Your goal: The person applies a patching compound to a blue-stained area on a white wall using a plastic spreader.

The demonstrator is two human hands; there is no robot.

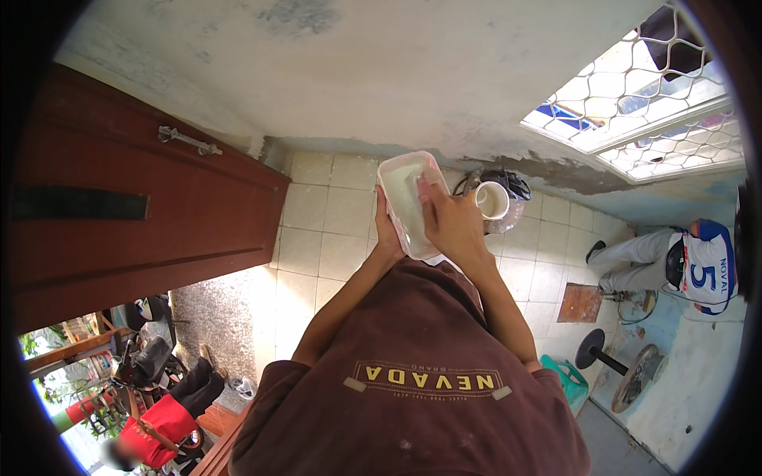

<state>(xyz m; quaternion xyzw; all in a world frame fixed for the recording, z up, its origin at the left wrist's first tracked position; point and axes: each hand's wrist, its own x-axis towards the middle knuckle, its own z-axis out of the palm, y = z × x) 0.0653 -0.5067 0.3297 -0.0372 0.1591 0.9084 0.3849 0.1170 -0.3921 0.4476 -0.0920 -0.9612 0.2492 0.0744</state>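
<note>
My left hand (386,226) grips the left side of a shallow pale rectangular plastic container (403,206) with pinkish edges and whitish contents. My right hand (450,222) is over the container, its fingers closed on a small pink object (423,189) at the inside, whose kind is unclear. A white cup (492,211) is just right of my right hand, above a pale container (509,219) with dark items (514,182) on or behind it; whether they touch is unclear.
A brown door (127,238) is at left, with a person in red (159,428) and a motorbike (147,361) outside it. A person in grey trousers (639,258) is at right, near a dumbbell-like object (611,361) and green plastic stool (565,377). A grilled window (619,103) is upper right.
</note>
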